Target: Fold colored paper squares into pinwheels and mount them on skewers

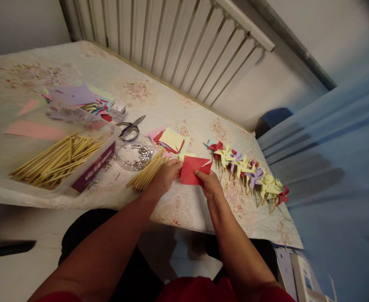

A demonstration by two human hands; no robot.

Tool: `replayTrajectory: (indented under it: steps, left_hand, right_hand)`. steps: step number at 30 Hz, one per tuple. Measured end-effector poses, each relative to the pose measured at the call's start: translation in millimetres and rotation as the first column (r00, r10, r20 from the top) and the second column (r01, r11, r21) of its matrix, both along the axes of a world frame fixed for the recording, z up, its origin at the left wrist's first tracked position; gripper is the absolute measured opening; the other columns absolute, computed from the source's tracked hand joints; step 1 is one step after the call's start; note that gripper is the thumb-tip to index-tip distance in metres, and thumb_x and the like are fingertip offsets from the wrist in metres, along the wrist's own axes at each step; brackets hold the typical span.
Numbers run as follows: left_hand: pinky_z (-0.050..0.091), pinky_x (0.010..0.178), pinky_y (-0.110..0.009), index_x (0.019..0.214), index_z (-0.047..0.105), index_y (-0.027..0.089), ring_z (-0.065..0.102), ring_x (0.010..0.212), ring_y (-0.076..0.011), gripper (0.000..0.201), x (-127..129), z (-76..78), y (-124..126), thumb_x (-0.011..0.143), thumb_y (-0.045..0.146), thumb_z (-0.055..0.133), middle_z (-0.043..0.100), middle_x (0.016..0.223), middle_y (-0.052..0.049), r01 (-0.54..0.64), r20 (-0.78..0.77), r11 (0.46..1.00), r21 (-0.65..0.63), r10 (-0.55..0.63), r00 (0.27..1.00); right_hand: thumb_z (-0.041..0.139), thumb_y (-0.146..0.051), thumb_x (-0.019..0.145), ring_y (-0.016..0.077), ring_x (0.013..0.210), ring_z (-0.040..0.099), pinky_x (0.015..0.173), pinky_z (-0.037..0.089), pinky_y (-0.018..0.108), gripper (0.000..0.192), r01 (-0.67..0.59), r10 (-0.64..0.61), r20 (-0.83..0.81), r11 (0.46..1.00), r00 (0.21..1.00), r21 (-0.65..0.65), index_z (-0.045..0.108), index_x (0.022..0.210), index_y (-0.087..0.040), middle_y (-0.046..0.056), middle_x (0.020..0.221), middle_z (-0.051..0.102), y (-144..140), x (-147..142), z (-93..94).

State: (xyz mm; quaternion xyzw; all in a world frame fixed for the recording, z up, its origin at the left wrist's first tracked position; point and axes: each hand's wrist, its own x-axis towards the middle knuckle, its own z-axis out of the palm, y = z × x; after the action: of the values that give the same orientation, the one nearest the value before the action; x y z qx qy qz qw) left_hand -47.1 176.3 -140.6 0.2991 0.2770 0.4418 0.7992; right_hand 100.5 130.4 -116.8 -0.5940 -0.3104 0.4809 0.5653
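Note:
A red paper square (193, 169), cut along its diagonals, is held above the table's near edge by both hands. My left hand (168, 173) pinches its left side. My right hand (208, 182) grips its lower right corner and folds a flap. Just left of my left hand lies a small bundle of wooden sticks (147, 171). A row of finished paper pinwheels (249, 169) in red, yellow and purple stretches to the right of my right hand.
A clear round dish of pins (134, 154) and scissors (130, 127) lie behind the sticks. A stack of cut coloured squares (170, 140) sits nearby. A plastic tray of many sticks (57, 158) stands left, with loose coloured paper (74, 98) and a small box (118, 108) beyond.

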Motion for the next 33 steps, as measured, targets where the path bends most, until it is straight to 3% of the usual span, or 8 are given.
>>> replayTrajectory:
  steps: [13,25,33]
  left_hand:
    - [0.046,0.06,-0.024,0.075,0.056,0.017,0.058,0.061,-0.0119,0.017,0.8,-0.8,-0.3,0.071,0.029,0.068,0.061,0.069,0.0,0.027,-0.002,1.0,-0.008,-0.027,1.0]
    - [0.037,0.056,-0.022,0.079,0.059,0.016,0.048,0.058,-0.0091,0.024,2.2,-4.0,-3.2,0.075,0.039,0.065,0.055,0.066,0.002,0.081,-0.19,0.979,0.187,-0.045,0.981]
    - [0.035,0.056,-0.023,0.078,0.056,0.016,0.046,0.058,-0.0093,0.026,1.3,-1.1,-5.2,0.075,0.041,0.063,0.053,0.066,0.003,0.106,-0.218,0.971,0.213,-0.058,0.974]
  right_hand:
    - [0.082,-0.024,0.054,0.0218,0.074,0.071,0.082,0.056,0.038,0.034,-0.007,0.008,-0.038,1.0,0.999,0.012,0.072,0.085,-0.016,0.004,0.086,0.077,0.1,-1.4,0.4]
    - [0.084,-0.024,0.053,0.0208,0.074,0.071,0.08,0.056,0.034,0.037,-0.016,0.018,-0.057,0.999,0.998,0.037,0.071,0.087,-0.015,0.004,0.085,0.077,0.1,-2.1,-1.6]
    - [0.084,-0.023,0.055,0.0196,0.073,0.07,0.079,0.056,0.034,0.034,-0.026,0.029,-0.05,0.998,0.998,0.058,0.071,0.086,-0.016,0.003,0.085,0.077,-0.1,-3.9,-1.1]
